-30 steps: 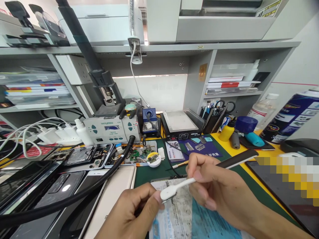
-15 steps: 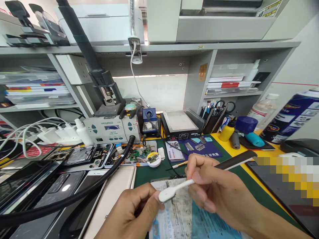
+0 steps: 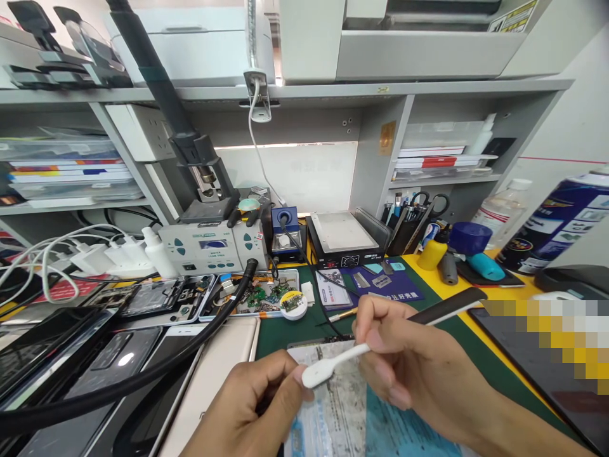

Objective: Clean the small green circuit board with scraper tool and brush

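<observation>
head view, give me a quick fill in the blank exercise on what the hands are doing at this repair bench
1. The right hand holds a brush whose head is coloured ____.
2. The brush head touches the ____ hand's fingertips.
3. The round solder paste tin sits on a mat coloured ____.
4. The scissors stand in a holder to the ____ of the hot plate.

Missing words: white; left; green; right

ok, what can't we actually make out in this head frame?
- Left hand: whatever its fingertips pinch is hidden behind the white brush head.
- Right hand: its grip on the brush handle is covered by its own fingers.
- Board under the hands: near end cut off by the bottom edge.
- Pixelated patch on the right: content blurred out.
- Spray can: cut off by the right edge, label too small to read.
</observation>
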Demonstrator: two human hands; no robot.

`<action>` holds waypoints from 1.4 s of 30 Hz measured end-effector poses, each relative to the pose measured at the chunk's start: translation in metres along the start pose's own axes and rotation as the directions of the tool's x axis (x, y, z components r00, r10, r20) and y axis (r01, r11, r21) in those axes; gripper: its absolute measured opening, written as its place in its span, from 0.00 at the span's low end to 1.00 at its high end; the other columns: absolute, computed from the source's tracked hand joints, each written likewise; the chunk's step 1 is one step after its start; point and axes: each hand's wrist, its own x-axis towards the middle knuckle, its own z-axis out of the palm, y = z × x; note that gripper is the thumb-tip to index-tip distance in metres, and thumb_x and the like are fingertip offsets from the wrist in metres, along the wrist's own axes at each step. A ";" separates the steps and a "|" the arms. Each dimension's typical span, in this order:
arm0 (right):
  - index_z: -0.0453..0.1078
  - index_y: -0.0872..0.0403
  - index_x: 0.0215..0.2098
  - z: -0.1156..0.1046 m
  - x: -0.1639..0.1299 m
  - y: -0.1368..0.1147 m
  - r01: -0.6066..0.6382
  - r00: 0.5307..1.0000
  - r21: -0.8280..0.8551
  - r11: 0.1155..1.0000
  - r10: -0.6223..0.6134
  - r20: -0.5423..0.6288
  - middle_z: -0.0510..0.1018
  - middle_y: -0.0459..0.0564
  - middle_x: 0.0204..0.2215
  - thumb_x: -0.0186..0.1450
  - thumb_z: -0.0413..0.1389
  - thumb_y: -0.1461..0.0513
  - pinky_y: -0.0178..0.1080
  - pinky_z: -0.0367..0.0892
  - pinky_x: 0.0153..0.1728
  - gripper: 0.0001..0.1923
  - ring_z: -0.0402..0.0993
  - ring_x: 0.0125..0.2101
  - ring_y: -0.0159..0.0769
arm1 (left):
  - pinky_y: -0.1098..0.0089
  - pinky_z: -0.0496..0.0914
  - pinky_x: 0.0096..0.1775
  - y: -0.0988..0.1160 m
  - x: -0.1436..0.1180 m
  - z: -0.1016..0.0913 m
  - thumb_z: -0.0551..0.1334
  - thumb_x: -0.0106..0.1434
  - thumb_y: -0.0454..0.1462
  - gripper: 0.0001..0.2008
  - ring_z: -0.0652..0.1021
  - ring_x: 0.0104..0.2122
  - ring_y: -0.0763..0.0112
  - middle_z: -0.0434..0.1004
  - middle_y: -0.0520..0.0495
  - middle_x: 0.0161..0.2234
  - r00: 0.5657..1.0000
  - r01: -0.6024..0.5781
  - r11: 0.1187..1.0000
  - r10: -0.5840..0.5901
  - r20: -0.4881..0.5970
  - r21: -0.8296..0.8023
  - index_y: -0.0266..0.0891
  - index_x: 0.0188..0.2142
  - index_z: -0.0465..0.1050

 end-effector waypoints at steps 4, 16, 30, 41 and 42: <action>0.69 0.55 0.24 -0.001 0.000 0.000 0.009 1.000 0.023 1.000 -0.009 -0.002 0.69 0.42 0.12 0.57 0.59 0.63 0.30 0.52 0.16 0.05 0.57 0.11 0.22 | 0.70 0.50 0.28 -0.001 0.001 0.000 0.49 0.64 0.68 0.34 0.58 0.26 0.70 0.55 0.55 0.23 1.000 0.003 1.000 -0.003 -0.005 0.007 0.40 0.30 0.67; 0.69 0.55 0.24 0.000 0.000 0.000 -0.027 1.000 0.048 0.998 0.027 -0.012 0.68 0.41 0.12 0.55 0.60 0.64 0.29 0.52 0.15 0.04 0.57 0.10 0.22 | 0.70 0.50 0.28 0.000 -0.001 0.000 0.49 0.64 0.68 0.34 0.58 0.26 0.70 0.54 0.55 0.23 1.000 -0.005 1.000 0.005 -0.005 0.008 0.40 0.29 0.65; 0.68 0.55 0.24 -0.001 0.000 -0.002 0.014 0.998 0.061 0.998 -0.010 -0.058 0.65 0.41 0.11 0.55 0.60 0.64 0.29 0.51 0.15 0.05 0.55 0.11 0.23 | 0.70 0.51 0.28 -0.003 -0.002 0.001 0.49 0.65 0.67 0.34 0.60 0.26 0.70 0.56 0.54 0.23 1.000 0.018 1.000 -0.018 -0.021 0.017 0.40 0.31 0.69; 0.68 0.54 0.23 0.000 0.000 -0.002 0.041 0.997 0.077 0.996 -0.036 -0.065 0.63 0.40 0.11 0.55 0.60 0.64 0.29 0.53 0.14 0.05 0.52 0.11 0.22 | 0.69 0.51 0.29 -0.003 -0.001 0.001 0.47 0.67 0.66 0.32 0.60 0.27 0.69 0.55 0.54 0.23 1.000 0.017 0.999 -0.017 0.001 0.043 0.41 0.30 0.65; 0.68 0.54 0.23 0.000 0.001 -0.002 0.047 0.997 0.085 0.995 -0.042 -0.067 0.63 0.39 0.11 0.54 0.60 0.64 0.29 0.53 0.14 0.05 0.51 0.11 0.21 | 0.69 0.51 0.29 -0.003 -0.001 0.001 0.48 0.67 0.66 0.32 0.60 0.27 0.69 0.55 0.54 0.23 1.000 0.017 0.999 -0.017 -0.002 0.041 0.41 0.30 0.65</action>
